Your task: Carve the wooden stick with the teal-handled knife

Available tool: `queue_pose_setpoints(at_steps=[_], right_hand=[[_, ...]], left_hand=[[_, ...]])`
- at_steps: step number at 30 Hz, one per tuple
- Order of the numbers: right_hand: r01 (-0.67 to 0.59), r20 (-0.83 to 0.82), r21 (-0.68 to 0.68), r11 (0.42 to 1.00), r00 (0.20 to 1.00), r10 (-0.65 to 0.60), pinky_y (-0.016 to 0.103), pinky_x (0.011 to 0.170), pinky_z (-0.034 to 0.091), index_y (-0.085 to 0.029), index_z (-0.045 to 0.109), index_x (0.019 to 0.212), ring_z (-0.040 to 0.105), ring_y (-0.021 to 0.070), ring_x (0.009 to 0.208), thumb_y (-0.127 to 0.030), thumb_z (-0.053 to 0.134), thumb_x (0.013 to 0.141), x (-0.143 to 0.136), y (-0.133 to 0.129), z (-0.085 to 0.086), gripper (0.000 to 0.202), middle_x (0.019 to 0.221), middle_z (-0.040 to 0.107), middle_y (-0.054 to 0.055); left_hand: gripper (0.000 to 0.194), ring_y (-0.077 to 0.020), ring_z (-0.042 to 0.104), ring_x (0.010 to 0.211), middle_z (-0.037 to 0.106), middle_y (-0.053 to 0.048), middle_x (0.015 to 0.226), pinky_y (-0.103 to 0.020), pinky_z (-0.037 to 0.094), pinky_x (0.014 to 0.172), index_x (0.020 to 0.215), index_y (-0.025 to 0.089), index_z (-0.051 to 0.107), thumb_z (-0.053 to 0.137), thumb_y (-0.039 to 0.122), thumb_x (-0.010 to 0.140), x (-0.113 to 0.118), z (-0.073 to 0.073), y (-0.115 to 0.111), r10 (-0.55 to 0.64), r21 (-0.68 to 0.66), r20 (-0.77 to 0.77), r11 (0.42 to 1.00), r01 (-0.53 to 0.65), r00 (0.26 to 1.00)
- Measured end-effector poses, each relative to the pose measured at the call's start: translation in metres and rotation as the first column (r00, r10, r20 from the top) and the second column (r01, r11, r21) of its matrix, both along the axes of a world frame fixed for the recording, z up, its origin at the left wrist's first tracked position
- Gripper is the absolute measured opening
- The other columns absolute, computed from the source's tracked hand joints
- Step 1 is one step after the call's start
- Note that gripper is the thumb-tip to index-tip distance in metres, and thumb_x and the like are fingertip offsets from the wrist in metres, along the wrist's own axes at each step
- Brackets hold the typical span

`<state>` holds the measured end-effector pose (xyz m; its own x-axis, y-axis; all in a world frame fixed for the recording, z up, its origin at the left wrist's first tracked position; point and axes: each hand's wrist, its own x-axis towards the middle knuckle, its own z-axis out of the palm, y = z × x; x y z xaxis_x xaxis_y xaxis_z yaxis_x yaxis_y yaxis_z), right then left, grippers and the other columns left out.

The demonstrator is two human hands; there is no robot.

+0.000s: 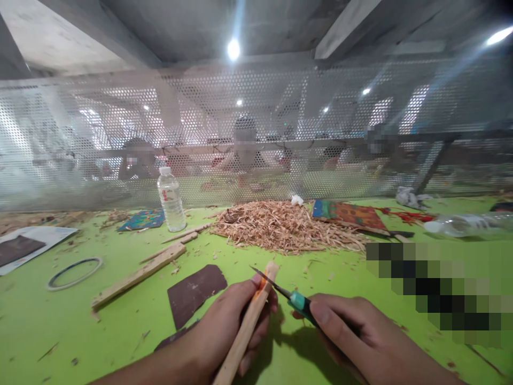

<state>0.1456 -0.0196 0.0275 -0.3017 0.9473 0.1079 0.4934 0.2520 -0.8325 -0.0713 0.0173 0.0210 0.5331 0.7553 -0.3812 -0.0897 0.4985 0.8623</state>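
Note:
My left hand (228,315) is wrapped round a pale wooden stick (247,326), which slants up and away from me over the green table. Orange colouring marks the stick near its far end. In my right hand (352,331) is a carving knife (298,302) with a teal and black handle. Its thin dark blade crosses the stick at the orange patch, close to my left thumb; whether the edge is cutting in, I cannot tell. Beside my left hand lies a brown sheet of sandpaper (196,294), with another dark piece (174,338) partly hidden under my forearm.
A heap of wood shavings (280,227) lies ahead, near a perforated metal screen (276,107) with people behind it. A water bottle (171,200) stands left of it; another bottle (468,224) lies right. Wooden strips (140,272) and a tape ring (75,274) are at left.

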Motion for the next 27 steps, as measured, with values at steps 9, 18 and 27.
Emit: queue_pose_setpoints(at_steps=[9,18,27], right_hand=[[0.028,0.103,0.090,0.996,0.994,-0.037,0.033,0.062,0.049,-0.027,0.074,0.085,0.064,0.0246,0.070,-0.062,0.052,0.097,0.000,-0.003,0.005,0.043,0.076,0.073,0.006],[0.043,0.041,0.023,0.999,0.998,-0.043,0.034,0.060,0.046,-0.027,0.066,0.073,0.060,0.0239,0.068,-0.071,0.044,0.097,-0.004,-0.001,0.006,0.055,0.070,0.067,0.006],[-0.014,-0.185,-0.266,0.964,0.982,-0.037,0.025,0.047,0.034,-0.023,0.055,0.067,0.041,0.0141,0.054,-0.084,0.046,0.089,-0.003,0.003,-0.008,0.066,0.059,0.045,-0.002]], left_hand=[[0.041,-0.0094,0.030,0.029,0.042,0.006,0.044,-0.018,0.027,0.029,0.078,0.021,0.058,0.030,0.042,0.098,0.002,0.003,-0.001,0.076,-0.012,-0.089,0.997,-0.077,0.993],[0.041,-0.0087,0.035,0.033,0.045,0.007,0.047,-0.018,0.031,0.032,0.078,0.021,0.059,0.050,0.059,0.089,0.004,0.001,-0.002,0.161,0.044,-0.103,0.987,-0.158,0.981],[0.038,-0.0085,0.038,0.037,0.047,0.007,0.052,-0.018,0.032,0.034,0.083,0.020,0.058,0.045,0.055,0.094,0.003,-0.003,-0.006,0.153,0.052,-0.041,0.987,-0.151,0.987]])
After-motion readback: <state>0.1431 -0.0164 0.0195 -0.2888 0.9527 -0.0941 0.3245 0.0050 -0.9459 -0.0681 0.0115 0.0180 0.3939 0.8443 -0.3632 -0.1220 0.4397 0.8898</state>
